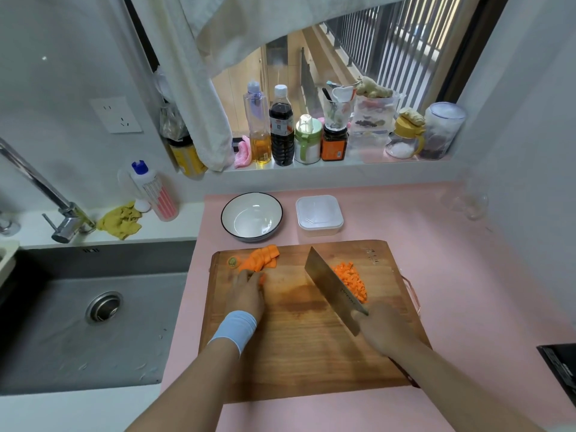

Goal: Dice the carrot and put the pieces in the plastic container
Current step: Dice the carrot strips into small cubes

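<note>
A wooden cutting board (299,344) lies on the pink counter. Sliced carrot (260,258) sits at the board's far left, beside a cut-off carrot top (232,262). My left hand (246,294) reaches onto these slices and holds some under its fingers. A pile of diced carrot (352,279) lies at the board's far right. My right hand (383,328) grips the handle of a cleaver (333,288), whose blade stands tilted just left of the dice. The plastic container (319,215), white and with its lid on, stands behind the board.
A white bowl (252,218) with a dark rim stands left of the container. The sink (93,307) and tap (62,219) are at the left. Bottles and jars (282,126) line the window ledge. A dark object (561,369) sits at the right edge.
</note>
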`<action>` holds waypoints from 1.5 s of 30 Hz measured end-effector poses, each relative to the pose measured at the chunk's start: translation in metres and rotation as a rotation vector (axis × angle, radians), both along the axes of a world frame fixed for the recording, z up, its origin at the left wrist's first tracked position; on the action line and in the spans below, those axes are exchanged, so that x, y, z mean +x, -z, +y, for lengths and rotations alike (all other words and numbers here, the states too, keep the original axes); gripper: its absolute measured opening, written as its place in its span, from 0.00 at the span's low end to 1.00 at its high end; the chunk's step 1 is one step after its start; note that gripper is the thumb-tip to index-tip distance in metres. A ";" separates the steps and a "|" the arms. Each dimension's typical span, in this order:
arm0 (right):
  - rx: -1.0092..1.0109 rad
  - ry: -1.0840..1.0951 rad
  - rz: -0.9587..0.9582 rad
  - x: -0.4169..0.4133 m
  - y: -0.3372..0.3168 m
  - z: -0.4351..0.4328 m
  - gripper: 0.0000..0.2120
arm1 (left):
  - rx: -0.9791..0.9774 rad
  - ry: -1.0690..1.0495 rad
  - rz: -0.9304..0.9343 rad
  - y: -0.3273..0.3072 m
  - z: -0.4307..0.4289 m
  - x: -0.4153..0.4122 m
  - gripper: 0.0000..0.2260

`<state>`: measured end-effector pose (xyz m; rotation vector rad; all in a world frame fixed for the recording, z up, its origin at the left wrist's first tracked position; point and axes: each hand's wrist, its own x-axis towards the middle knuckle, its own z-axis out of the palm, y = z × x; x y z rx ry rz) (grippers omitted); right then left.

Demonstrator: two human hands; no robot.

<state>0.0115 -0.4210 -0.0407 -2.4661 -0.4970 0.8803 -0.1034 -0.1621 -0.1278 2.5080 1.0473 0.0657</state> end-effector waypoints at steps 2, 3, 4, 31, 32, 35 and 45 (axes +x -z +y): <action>0.016 -0.012 0.012 -0.004 0.001 0.008 0.14 | -0.047 0.027 0.016 0.003 0.007 0.000 0.21; 0.018 -0.021 0.015 -0.007 0.003 0.013 0.15 | -0.058 0.046 0.016 0.004 0.011 0.000 0.21; 0.015 -0.030 0.012 -0.009 0.005 0.018 0.16 | -0.064 0.061 0.010 0.005 0.014 0.000 0.21; -0.047 0.011 -0.069 -0.019 0.007 0.052 0.17 | -0.077 0.535 -0.296 0.029 -0.008 0.017 0.16; -0.048 0.009 -0.073 -0.016 0.007 0.050 0.17 | -0.074 0.529 -0.296 0.029 -0.009 0.017 0.15; -0.045 -0.009 -0.076 -0.010 0.007 0.043 0.17 | -0.065 0.486 -0.297 0.029 -0.017 0.019 0.14; -0.054 -0.131 -0.131 0.001 0.010 0.030 0.16 | -0.038 0.439 -0.350 0.028 -0.028 0.010 0.13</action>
